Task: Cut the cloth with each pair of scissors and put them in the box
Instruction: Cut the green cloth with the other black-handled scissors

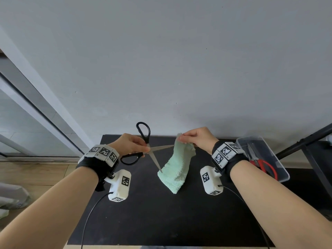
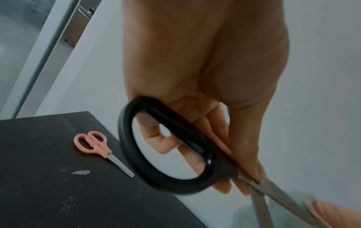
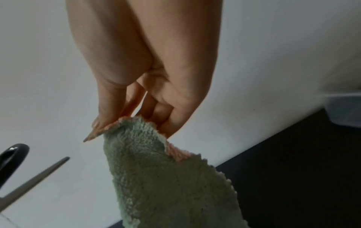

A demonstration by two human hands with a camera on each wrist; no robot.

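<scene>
Black-handled scissors are held above the dark table with their steel blades spread wide, one tip aimed right at the cloth's top edge, the other slanting down to its lower left side. The left hand grips them near the pivot, fingers curled around the metal just past the handles; both loops stand free of the fingers. Pale green terry cloth, fluffy and frayed along its top edge, hangs from the right hand, its lower end on the table. That hand pinches the top corner between thumb and curled fingers. Farther right, red-handled scissors lie in a clear plastic box. In the left wrist view, small pink scissors lie closed on the table.
</scene>
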